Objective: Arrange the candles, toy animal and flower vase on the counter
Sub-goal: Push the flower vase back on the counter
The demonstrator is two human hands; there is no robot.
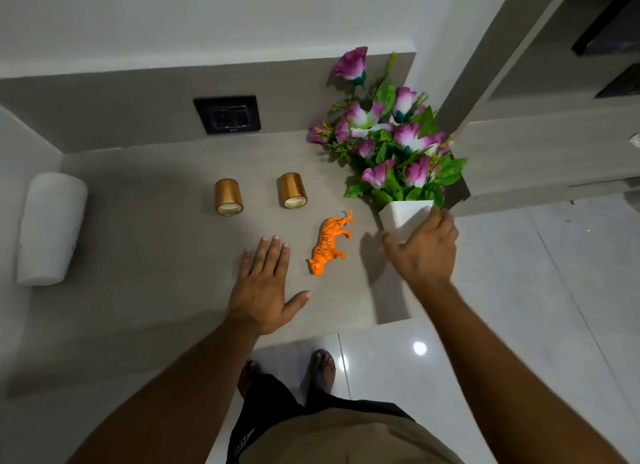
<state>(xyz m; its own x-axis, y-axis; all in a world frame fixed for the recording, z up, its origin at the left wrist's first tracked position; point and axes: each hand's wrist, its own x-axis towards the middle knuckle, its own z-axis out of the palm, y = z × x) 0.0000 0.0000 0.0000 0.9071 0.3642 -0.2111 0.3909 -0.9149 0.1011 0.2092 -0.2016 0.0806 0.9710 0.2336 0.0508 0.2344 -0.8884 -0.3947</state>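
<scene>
Two gold candles stand on the grey counter, one at the left and one at the right. An orange toy tiger lies in front of the right candle. At the counter's right edge, my right hand grips the white vase, which holds purple flowers and green leaves. My left hand rests flat on the counter with its fingers spread, just left of the tiger and holding nothing.
A white cylindrical container lies at the counter's left side. A black wall socket sits on the back wall behind the candles. A grey pillar rises behind the flowers. Glossy floor tiles lie to the right and below.
</scene>
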